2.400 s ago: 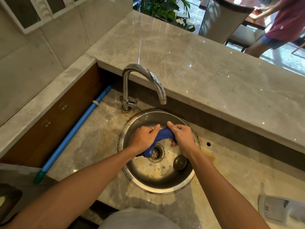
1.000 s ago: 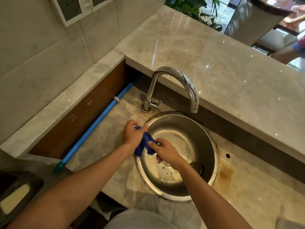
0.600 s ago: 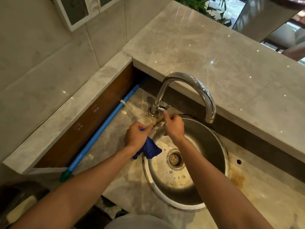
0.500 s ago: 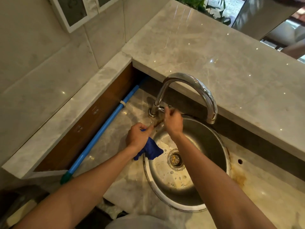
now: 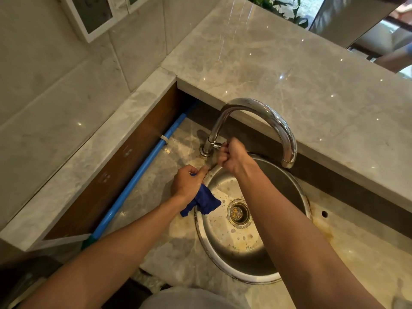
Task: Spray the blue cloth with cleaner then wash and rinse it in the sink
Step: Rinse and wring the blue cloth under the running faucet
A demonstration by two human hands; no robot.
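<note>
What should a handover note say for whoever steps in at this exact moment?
Left hand grips the bunched blue cloth over the left rim of the sink.
Right hand grips the lever at the base of the faucet.
No water shows at the spout; the basin holds droplets.
Left: run water, rinse the cloth. No cleaner bottle is in view.

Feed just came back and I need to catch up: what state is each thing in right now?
blue cloth: bunched, gripped by the left hand at the sink rim
tap handle: gripped by the right hand
faucet spout: no water visible
sink: wet, drain uncovered
</note>
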